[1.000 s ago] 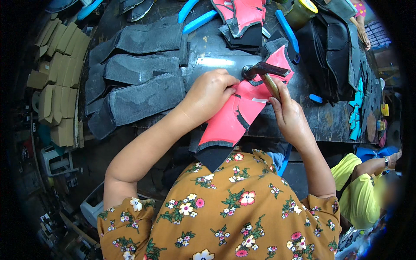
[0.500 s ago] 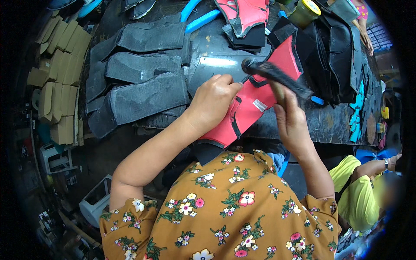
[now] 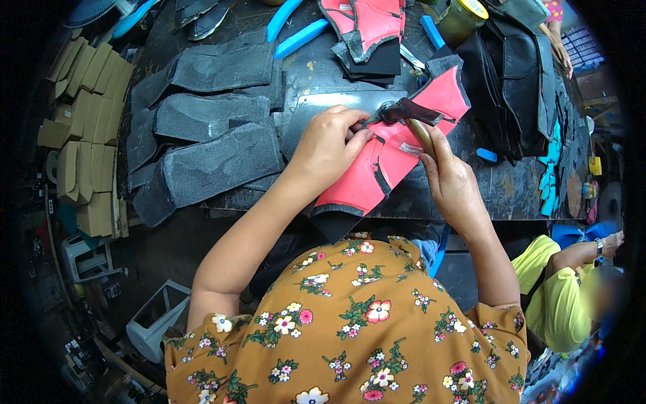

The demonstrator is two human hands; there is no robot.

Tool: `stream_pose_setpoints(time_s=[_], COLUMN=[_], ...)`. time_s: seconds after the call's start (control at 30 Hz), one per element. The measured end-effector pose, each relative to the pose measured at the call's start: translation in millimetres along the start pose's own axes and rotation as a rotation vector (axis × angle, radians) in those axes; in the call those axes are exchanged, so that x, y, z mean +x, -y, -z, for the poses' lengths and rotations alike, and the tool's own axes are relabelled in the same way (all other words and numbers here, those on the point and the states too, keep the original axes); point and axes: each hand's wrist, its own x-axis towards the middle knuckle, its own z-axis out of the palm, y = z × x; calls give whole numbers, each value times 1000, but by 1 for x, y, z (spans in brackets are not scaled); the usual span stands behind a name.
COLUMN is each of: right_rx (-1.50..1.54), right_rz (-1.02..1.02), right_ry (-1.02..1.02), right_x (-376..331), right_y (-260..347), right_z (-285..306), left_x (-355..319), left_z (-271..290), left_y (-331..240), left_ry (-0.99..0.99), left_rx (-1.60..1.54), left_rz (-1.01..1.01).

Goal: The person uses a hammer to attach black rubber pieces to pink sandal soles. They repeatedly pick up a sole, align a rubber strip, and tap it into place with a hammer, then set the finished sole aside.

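A pink panel with black edging lies aslant over the table's near edge, its lower black end hanging toward me. My left hand is closed, its thumb and fingertips pinching the black edging on the panel's left side. My right hand grips the wooden handle of a hammer. The dark hammer head rests on or just above the panel, close beside my left fingertips. Under the panel is a smooth dark plate; part of it is hidden.
Grey-black textured pieces lie in overlapping rows at the left. More pink panels sit on black pieces at the back, near blue strips and a yellow-lidded jar. Black folded pieces stand at the right. A person in yellow is at lower right.
The hammer has come down and left onto the panel beside my left fingertips. My left hand stays at the panel's edge. The whole view has shifted slightly.
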Motion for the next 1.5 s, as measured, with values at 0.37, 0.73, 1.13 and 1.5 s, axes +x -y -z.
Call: stream_pose_setpoints(time_s=[0.37,0.73,1.13,1.5], right_rx=[127,-81,119,59], right_rz=[3,56,117,181], right_ry=[-41,101,-22,0], right_x=[1,-7,-7,-9], right_y=[4,13,9,27], right_z=[8,10,12,15], left_x=[-19,-19,-37,-41], left_z=[-3,0,-2,-5], left_y=[-12,-11,-14,-12], left_ry=[14,-32,-24,-52], left_rx=[331,308,289,331], left_rz=[-230,-271,-218,-239])
